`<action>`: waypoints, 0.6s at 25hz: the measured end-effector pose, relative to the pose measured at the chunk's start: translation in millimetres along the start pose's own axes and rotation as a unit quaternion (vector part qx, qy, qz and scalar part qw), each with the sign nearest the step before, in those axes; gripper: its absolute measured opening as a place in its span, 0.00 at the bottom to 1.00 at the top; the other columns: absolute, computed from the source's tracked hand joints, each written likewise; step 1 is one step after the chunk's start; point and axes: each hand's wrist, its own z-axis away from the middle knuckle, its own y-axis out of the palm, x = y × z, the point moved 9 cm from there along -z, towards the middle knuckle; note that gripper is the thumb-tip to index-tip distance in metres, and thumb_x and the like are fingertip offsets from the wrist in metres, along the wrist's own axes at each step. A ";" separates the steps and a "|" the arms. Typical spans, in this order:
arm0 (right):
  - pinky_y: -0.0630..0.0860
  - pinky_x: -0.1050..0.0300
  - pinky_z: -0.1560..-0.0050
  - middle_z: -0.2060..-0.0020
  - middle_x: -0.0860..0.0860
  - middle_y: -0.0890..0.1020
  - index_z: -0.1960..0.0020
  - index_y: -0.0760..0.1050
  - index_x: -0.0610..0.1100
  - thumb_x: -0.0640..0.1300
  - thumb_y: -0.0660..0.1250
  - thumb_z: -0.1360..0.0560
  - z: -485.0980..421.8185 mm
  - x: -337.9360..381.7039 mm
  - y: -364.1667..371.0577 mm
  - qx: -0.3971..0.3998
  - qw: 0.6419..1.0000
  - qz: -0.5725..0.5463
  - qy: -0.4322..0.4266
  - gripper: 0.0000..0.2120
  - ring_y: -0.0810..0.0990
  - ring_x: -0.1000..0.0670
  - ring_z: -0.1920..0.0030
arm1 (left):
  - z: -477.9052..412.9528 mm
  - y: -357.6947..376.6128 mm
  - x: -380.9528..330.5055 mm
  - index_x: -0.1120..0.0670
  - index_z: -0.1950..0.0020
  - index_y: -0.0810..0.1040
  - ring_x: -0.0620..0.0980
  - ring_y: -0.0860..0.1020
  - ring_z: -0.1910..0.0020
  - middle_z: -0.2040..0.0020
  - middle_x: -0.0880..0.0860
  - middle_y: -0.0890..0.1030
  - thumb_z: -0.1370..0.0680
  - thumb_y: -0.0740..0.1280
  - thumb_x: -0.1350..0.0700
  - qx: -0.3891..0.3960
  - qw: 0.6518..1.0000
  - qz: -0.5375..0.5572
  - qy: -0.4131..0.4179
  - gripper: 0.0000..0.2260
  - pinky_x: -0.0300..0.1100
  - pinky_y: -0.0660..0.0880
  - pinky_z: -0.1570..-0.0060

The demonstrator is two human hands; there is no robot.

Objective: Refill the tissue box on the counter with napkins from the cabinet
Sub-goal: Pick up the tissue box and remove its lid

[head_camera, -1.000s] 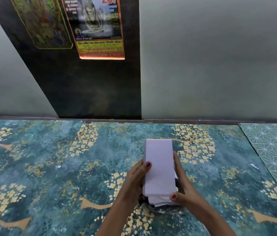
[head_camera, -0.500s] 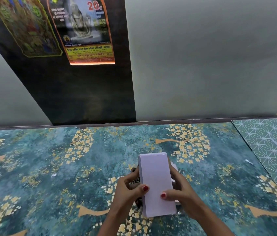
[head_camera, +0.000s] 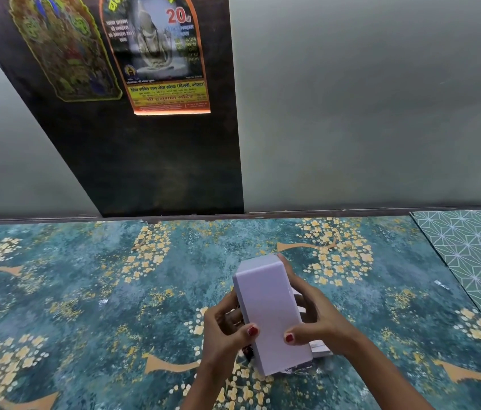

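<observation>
wall (head_camera: 366, 113): grey-green | dark panel (head_camera: 144, 161): two posters (head_camera: 162, 54) | counter (head_camera: 70, 291): teal, gold blossoms | right: geometric green sheet (head_camera: 476, 255)

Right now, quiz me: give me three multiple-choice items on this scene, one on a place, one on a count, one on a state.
1. Where is the lilac box? A. leaning on the wall B. between both hands, over the teal counter C. on the floor
2. How many posters hang on the dark panel? A. one B. four C. two
3. What are the hands doing? A. both grip the box B. both lie flat C. only one touches it
1 B, left hand and right hand flank it above the floral surface; 2 C, an orange-bordered poster beside a green-edged poster; 3 A, thumbs lie on its top face, fingers curl round its sides.
</observation>
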 end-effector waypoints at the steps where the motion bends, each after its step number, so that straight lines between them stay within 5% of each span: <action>1: 0.78 0.40 0.46 0.37 0.50 0.74 0.30 0.54 0.61 0.48 0.73 0.49 -1.0 -1.4 0.8 0.013 1.000 0.004 -0.003 0.51 0.75 0.42 0.41 | -0.4 -0.8 -0.7 0.65 0.48 0.77 0.53 0.83 0.63 0.63 0.54 0.86 0.54 0.81 0.42 -0.005 1.000 0.011 0.004 0.42 0.42 0.80 0.68; 4: 0.80 0.57 0.61 0.52 0.53 0.84 0.37 0.67 0.47 0.46 0.73 0.56 4.9 -7.8 -6.3 0.010 0.998 -0.069 0.007 0.46 0.83 0.51 0.54 | 3.2 -19.0 8.8 0.62 0.58 0.82 0.60 0.79 0.65 0.66 0.61 0.82 0.57 0.79 0.49 -0.052 0.996 0.071 -0.019 0.32 0.45 0.79 0.76; 7: 0.78 0.60 0.66 0.59 0.52 0.84 0.44 0.70 0.46 0.45 0.70 0.54 13.7 4.0 -8.7 0.017 0.993 -0.120 -0.011 0.37 0.82 0.53 0.60 | 7.4 -27.5 16.6 0.59 0.53 0.72 0.57 0.76 0.64 0.63 0.63 0.77 0.67 0.77 0.37 -0.081 0.992 0.076 -0.061 0.48 0.45 0.77 0.72; 8: 0.78 0.60 0.67 0.60 0.53 0.85 0.45 0.71 0.47 0.44 0.69 0.54 14.6 8.9 -9.0 0.009 0.989 -0.150 -0.011 0.36 0.82 0.53 0.61 | 5.0 -24.8 14.6 0.60 0.51 0.70 0.55 0.79 0.63 0.62 0.63 0.80 0.64 0.78 0.37 -0.063 0.990 0.108 -0.061 0.49 0.44 0.79 0.69; 10: 0.79 0.60 0.71 0.66 0.50 0.84 0.54 0.78 0.43 0.43 0.73 0.59 14.2 0.9 -22.8 -0.022 0.964 -0.265 -0.019 0.32 0.83 0.53 0.66 | -5.5 -5.5 -12.2 0.61 0.47 0.73 0.51 0.83 0.56 0.57 0.59 0.85 0.40 0.76 0.43 0.056 0.970 0.235 0.003 0.31 0.43 0.82 0.59; 12: 0.81 0.50 0.59 0.62 0.44 0.85 0.56 0.81 0.40 0.48 0.78 0.52 13.3 -16.6 -50.0 -0.034 0.912 -0.408 -0.040 0.26 0.83 0.47 0.59 | -15.6 -39.2 -10.0 0.57 0.49 0.78 0.58 0.80 0.49 0.51 0.58 0.82 0.35 0.70 0.43 -0.003 0.945 0.328 0.006 0.22 0.54 0.80 0.56; 14: 0.62 0.36 0.35 0.40 0.38 0.77 0.38 0.70 0.38 0.52 0.58 0.28 21.6 -46.8 -91.7 -0.131 0.899 -0.416 -0.033 0.24 0.72 0.40 0.37 | -19.4 -81.0 18.3 0.55 0.50 0.80 0.63 0.79 0.51 0.52 0.60 0.81 0.47 0.74 0.39 -0.106 0.942 0.303 -0.095 0.31 0.55 0.78 0.56; 15: 0.52 0.36 0.31 0.34 0.36 0.69 0.34 0.65 0.40 0.53 0.47 0.25 33.2 -68.8 -115.6 -0.187 0.885 -0.426 -0.008 0.26 0.63 0.38 0.31 | -17.6 -100.7 28.9 0.55 0.53 0.81 0.61 0.81 0.56 0.57 0.59 0.83 0.50 0.75 0.40 -0.134 0.940 0.294 -0.113 0.31 0.53 0.80 0.61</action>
